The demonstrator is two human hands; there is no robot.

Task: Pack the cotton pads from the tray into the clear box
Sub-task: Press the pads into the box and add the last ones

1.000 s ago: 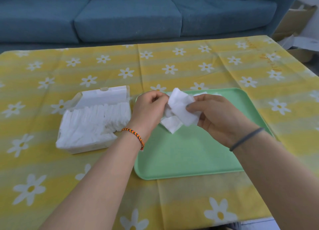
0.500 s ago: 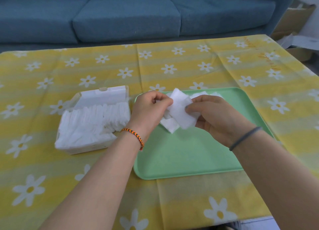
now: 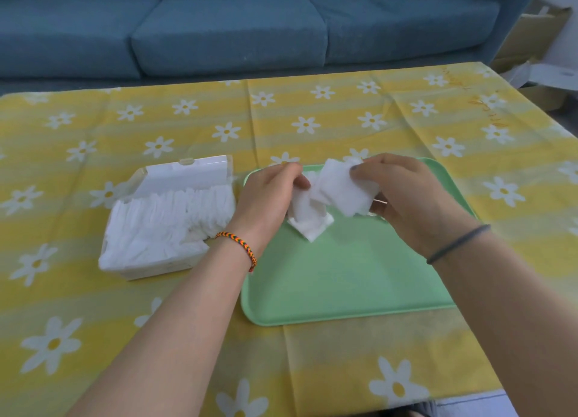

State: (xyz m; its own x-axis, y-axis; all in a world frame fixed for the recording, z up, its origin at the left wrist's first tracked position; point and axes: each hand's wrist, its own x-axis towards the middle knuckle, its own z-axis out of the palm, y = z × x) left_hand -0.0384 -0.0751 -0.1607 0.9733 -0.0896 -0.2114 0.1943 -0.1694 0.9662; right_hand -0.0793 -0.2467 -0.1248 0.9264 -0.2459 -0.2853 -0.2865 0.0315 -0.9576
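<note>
Both hands hold white square cotton pads above the far part of the green tray (image 3: 350, 285). My left hand (image 3: 269, 197) pinches a small bunch of cotton pads (image 3: 308, 219) that hangs down toward the tray. My right hand (image 3: 403, 194) grips another few cotton pads (image 3: 342, 188), held a little higher and fanned out. The two bunches overlap in the middle. The clear box (image 3: 156, 269) stands left of the tray with its lid (image 3: 187, 174) raised at the back, packed with rows of white pads.
The table wears a yellow cloth with white daisies (image 3: 312, 119). A blue sofa (image 3: 231, 25) runs along the far side. Cardboard boxes (image 3: 538, 41) stand at the far right beyond the table.
My right hand has pulled its pads to the right and slightly up, away from the left hand's bunch. The left hand stays over the tray's far left corner.
</note>
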